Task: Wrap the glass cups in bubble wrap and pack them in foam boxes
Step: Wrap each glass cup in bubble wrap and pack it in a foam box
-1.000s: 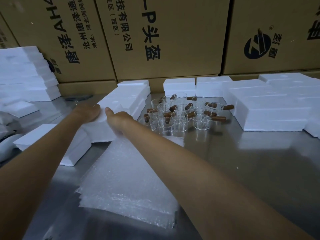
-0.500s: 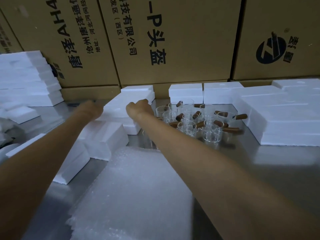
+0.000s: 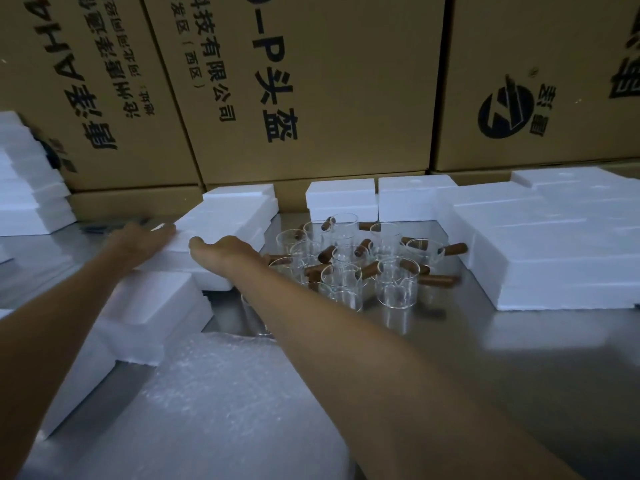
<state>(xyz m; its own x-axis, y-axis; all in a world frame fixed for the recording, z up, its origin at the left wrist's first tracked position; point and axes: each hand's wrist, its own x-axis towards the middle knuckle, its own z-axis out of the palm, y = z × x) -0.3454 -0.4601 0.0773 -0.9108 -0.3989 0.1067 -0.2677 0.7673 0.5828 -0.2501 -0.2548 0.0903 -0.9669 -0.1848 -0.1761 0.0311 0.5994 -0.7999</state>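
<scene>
both my arms are stretched out over the metal table (image 3: 519, 358), further than a second ago, when they were at the nearer foam piece (image 3: 152, 306) that now lies untouched under my left forearm. my left hand (image 3: 138, 242) lies flat with straight fingers on the left edge of the foam box (image 3: 225, 220) at the table's back left, near the cardboard cartons (image 3: 311, 81). my right hand (image 3: 225, 251) rests on that box's near right side, fingers curving over it; i think they grip the edge, but the fingertips are hidden. the hands are apart, the box between them.

the glass cups (image 3: 349, 265) with brown handles stand bunched in the table's back middle, just right of my right wrist, none wrapped. the bubble wrap (image 3: 214, 403) lies flat at the near edge under my right forearm. more foam boxes (image 3: 554, 244) are stacked on the right side.
</scene>
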